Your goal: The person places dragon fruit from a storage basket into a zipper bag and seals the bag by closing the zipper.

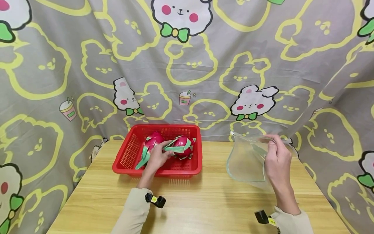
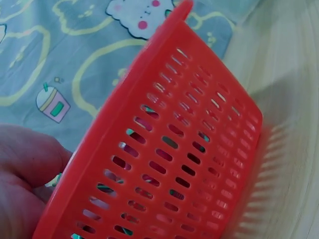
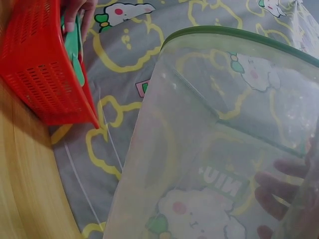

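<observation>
Two pink dragon fruits with long green scales lie in a red plastic basket (image 1: 122, 165). My left hand (image 1: 157, 156) reaches over the near rim, thumb and fingers pinching the green scales of the right dragon fruit (image 1: 181, 143). The left dragon fruit (image 1: 150, 143) lies beside that hand, partly covered by it. In the left wrist view the basket's slotted wall (image 2: 164, 149) hides most of the fruit. Off to the right, my right hand (image 1: 277, 159) grips a clear zip bag (image 1: 246, 159) by its side near the top. Through the film, the right fingers (image 3: 279, 186) show.
The basket stands on a light wooden table (image 1: 187, 201), close to its back edge. A grey curtain (image 1: 204, 87) with yellow outlines and white rabbits hangs behind and along both sides. Black wrist cameras (image 1: 159, 201) are strapped over the beige sleeves (image 1: 131, 208).
</observation>
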Demonstrator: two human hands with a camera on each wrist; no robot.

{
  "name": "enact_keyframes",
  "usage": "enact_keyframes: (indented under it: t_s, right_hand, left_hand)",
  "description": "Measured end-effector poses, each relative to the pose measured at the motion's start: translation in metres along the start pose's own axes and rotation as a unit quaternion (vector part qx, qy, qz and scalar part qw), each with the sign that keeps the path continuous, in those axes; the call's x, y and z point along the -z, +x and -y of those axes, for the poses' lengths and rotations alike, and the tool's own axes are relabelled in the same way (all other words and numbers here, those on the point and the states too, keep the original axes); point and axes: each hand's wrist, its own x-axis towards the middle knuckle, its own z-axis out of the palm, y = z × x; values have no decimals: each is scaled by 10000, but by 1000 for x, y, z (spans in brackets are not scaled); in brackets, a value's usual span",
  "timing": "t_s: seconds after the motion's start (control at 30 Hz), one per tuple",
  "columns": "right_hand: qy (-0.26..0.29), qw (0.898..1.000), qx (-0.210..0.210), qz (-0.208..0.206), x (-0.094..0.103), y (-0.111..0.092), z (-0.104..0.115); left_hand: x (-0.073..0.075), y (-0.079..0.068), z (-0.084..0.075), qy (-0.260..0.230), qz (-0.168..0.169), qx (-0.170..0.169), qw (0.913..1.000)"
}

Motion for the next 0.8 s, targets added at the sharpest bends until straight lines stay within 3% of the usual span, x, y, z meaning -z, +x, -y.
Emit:
enact_keyframes:
  t_s: [0.13, 0.37, 0.47, 0.57, 0.8]
  right_hand:
    - [-2, 10000, -10, -15, -1, 0, -1]
    - [62, 10000, 39, -11, -2, -1, -2]
    - [77, 10000, 53, -18, -3, -1, -3]
    - [85, 9999, 60, -24, -3, -1, -3]
    - [111, 9999, 99, -13, -3, -2, -2]
  left_hand:
    - [-1, 2, 3, -750, 189, 72, 9970]
    - [0, 3, 4, -126, 238, 70, 9996]
    - [1, 4, 2, -407, 370, 163, 9984]
    - [0, 4, -1, -1012, 594, 267, 9927]
    - [-1, 3, 1, -1580, 571, 438, 9848]
